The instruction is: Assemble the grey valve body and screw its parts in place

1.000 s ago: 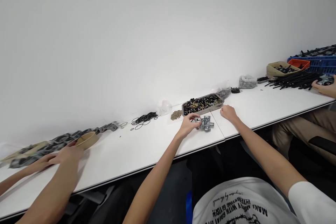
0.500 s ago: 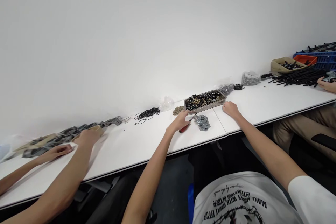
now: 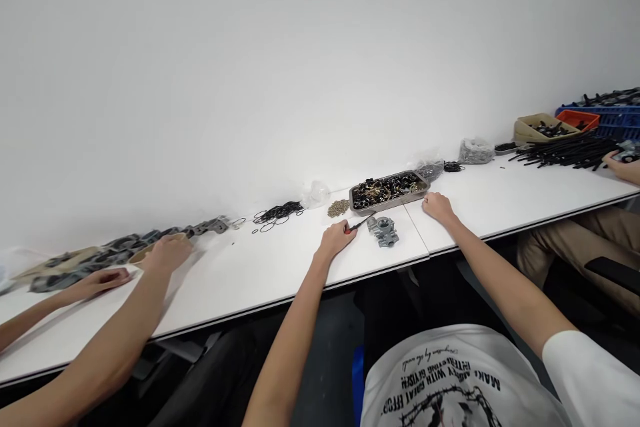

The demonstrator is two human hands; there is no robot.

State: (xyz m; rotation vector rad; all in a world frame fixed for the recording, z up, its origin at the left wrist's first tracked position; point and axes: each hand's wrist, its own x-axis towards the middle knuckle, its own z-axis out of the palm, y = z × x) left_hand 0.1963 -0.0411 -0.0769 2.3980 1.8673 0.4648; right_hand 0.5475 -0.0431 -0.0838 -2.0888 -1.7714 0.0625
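My left hand point(image 3: 336, 239) is closed round the red handle of a screwdriver point(image 3: 363, 221), whose dark shaft points right and away from me. Just right of its tip, a grey metal carburetor body point(image 3: 385, 231) lies on the white table. My right hand point(image 3: 438, 206) rests on the table as a loose fist by the right end of a metal tray point(image 3: 414, 197). Whatever may be inside its fingers is hidden. Black and brass-coloured small parts fill the tray.
Small brass pieces point(image 3: 339, 208) lie in a pile left of the tray. Black rubber rings point(image 3: 280, 212) are farther left, near a co-worker's hands point(image 3: 170, 252). To the right lie bagged parts point(image 3: 476, 151), black tubes point(image 3: 570, 150) and bins, beside another person's hand point(image 3: 623, 167).
My left hand has gone from reaching over the screwdriver to gripping its handle, and the screwdriver has turned slightly. My right hand has stayed in place. The view has shifted slightly.
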